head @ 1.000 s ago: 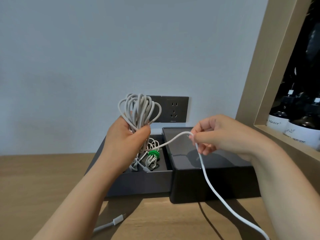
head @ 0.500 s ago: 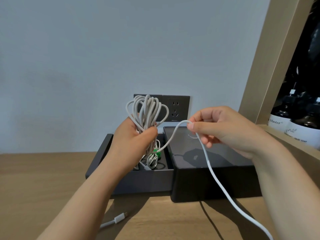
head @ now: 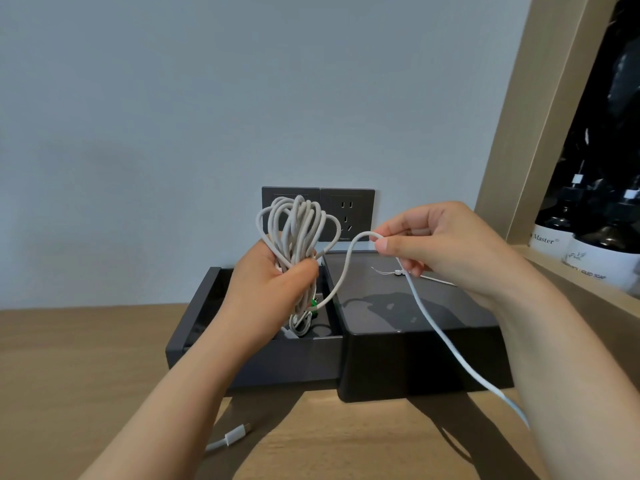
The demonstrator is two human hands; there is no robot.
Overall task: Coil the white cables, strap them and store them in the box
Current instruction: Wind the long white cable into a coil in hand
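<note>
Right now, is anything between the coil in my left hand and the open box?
Nothing covers the open box; only a green-strapped cable bundle lies inside, beneath the coil in your left hand.

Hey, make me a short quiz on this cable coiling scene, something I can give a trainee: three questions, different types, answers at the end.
1. True or false: the left hand grips the coil.
2. Which hand pinches the loose strand? A left, B right, C neither.
3. Fill in: the plug lies on the ____, in front of the box.
Key: 1 true. 2 B, the right hand. 3 table.
</note>
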